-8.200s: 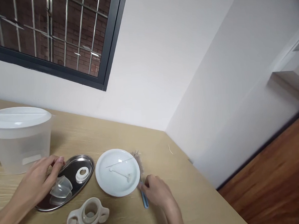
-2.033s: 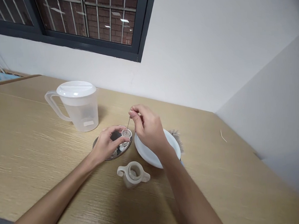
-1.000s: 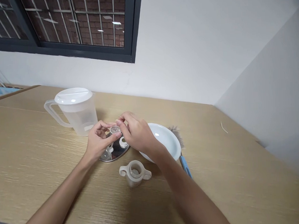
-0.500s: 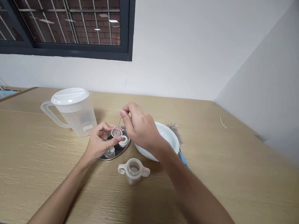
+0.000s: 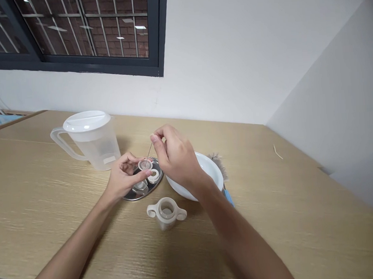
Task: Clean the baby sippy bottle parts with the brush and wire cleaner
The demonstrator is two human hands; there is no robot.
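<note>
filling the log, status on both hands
Left hand pinching translucent round piece; right hand holding thin rod, tip at piece; white ring close, rod unobstructed.

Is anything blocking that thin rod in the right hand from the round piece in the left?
Nothing visible stands between: the thin rod slants down from the right hand to the round piece in the left hand. The white ring lies off that line.
</note>
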